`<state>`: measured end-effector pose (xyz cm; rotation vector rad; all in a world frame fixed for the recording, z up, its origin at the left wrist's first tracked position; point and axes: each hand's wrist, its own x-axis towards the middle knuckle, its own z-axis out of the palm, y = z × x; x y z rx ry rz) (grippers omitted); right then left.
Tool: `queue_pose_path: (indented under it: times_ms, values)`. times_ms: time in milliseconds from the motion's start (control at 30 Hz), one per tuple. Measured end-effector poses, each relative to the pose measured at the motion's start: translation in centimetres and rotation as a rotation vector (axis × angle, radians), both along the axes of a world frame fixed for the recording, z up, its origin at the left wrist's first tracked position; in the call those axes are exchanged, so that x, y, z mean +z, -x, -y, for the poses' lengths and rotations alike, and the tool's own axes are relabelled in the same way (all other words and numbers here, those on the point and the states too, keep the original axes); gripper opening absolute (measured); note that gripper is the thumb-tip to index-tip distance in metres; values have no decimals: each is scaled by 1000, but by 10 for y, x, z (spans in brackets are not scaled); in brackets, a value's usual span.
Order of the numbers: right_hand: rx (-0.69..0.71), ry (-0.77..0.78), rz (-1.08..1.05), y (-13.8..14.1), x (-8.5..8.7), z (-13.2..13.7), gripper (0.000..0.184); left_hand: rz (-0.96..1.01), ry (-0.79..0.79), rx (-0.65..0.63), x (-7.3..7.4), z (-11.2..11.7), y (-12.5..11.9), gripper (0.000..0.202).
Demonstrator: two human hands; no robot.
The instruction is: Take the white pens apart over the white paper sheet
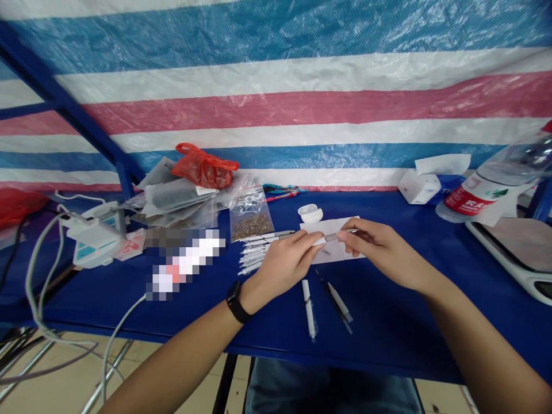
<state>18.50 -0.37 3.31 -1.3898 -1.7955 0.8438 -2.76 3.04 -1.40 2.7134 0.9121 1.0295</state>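
Observation:
My left hand (288,260) and my right hand (379,248) meet over a white sheet of paper (334,253) on the blue table (388,339). Both pinch the ends of one thin grey pen-like part (332,236) held level between them. A black band sits on my left wrist. A row of several similar white and grey pens (259,250) lies just left of my left hand. Below the hands lie a white pen tube (309,307), a thin black refill (332,299) and another short white piece (340,302).
A small white case (310,213) sits behind the paper. Clear bags of small parts (250,215), grey packets (176,198) and a red bag (202,167) lie at back left. A power strip with cables (92,236) is at the left. A water bottle (491,184) and scale (517,247) are at the right.

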Motion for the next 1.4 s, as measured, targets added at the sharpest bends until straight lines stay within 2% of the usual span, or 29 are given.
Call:
queue_pose_path:
  times_ms: [67, 133, 233, 333, 433, 567, 667, 833, 967, 1067, 1167, 1267, 1400]
  values:
    - [37, -25, 3, 0, 3, 0, 46, -2, 5, -1, 1, -1, 1, 35]
    - [41, -29, -4, 1, 4, 1, 51, -4, -20, -12, 1, -3, 3, 36]
    - [31, 22, -67, 5, 2, 1, 59, -10, -144, -18, 3, -4, 7, 34]
    - [12, 90, -189, 11, -1, 0, 59, -65, -292, 39, 6, -3, 9, 30]
    - [35, 135, -225, 13, -3, 0, 58, -153, -297, 102, 11, 2, 12, 28]
    - [119, 223, -21, 0, -4, -1, 48, -263, -137, 209, 13, 11, 29, 23]
    - [163, 274, 182, -10, -6, 2, 44, -275, -156, 326, 8, 16, 50, 22]
    - [242, 310, 331, 2, -10, 10, 37, -284, -201, 325, -4, 19, 67, 20]
    - [247, 327, 387, 14, -11, 13, 29, -264, -255, 330, -8, 25, 59, 19]
    - [220, 347, 394, 11, -12, 11, 23, -179, -274, 331, -6, 39, 49, 17]
    - [171, 361, 445, 7, -11, 9, 20, -91, -159, 364, -6, 60, 36, 28]
    - [127, 364, 511, 9, -10, 9, 17, -192, -54, 364, -9, 79, 23, 30]
    - [118, 392, 603, 15, -6, 11, 17, -316, 47, 410, -7, 90, 12, 19]
